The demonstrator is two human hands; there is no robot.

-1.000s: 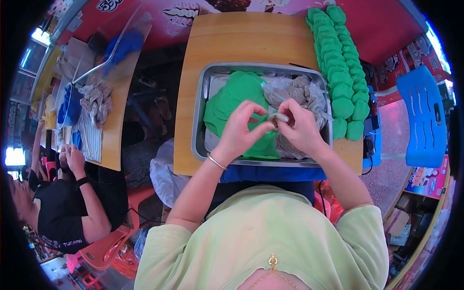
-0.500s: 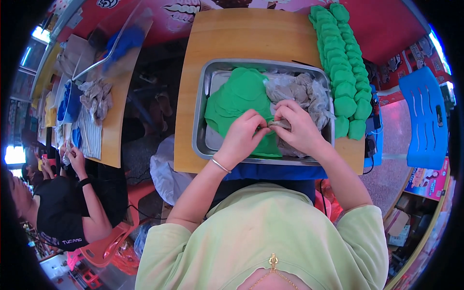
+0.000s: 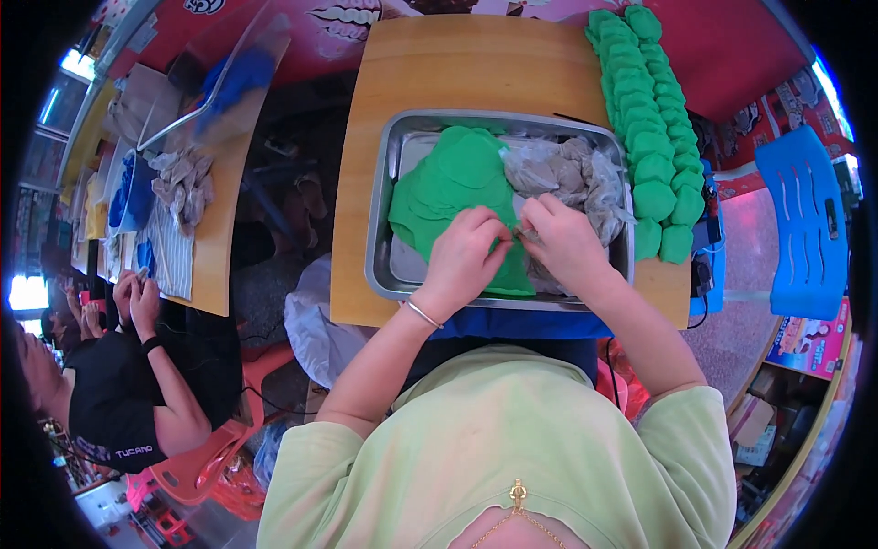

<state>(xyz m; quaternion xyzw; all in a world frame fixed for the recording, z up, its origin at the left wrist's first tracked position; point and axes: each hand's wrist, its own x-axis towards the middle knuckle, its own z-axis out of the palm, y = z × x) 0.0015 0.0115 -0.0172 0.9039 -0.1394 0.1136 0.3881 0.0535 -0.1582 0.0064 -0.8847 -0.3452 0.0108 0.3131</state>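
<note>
My left hand (image 3: 468, 258) is closed in a pinch over the lower part of a pile of flat, round green pieces (image 3: 448, 188). Close beside it, my right hand (image 3: 569, 242) is also pinched, its fingertips near those of the left. Whatever small thing lies between the fingers is mostly hidden. Both hands are above a shallow metal tray (image 3: 373, 233). In the tray's right side, next to my right hand, sits a heap of crumpled grey-beige material (image 3: 572, 169), partly in thin clear wrapping.
Two rows of rounded, puckered green pieces (image 3: 651, 146) run along the right edge of the wooden table (image 3: 457, 69). A blue chair (image 3: 805, 229) stands at right. On the left, a person in black (image 3: 128, 393) works at another table (image 3: 215, 247) with grey-beige and blue material.
My right fingers have closed in lower and the beige bit seen between them is now mostly hidden. My left hand has hardly moved. The other person's hands have come together lower down.
</note>
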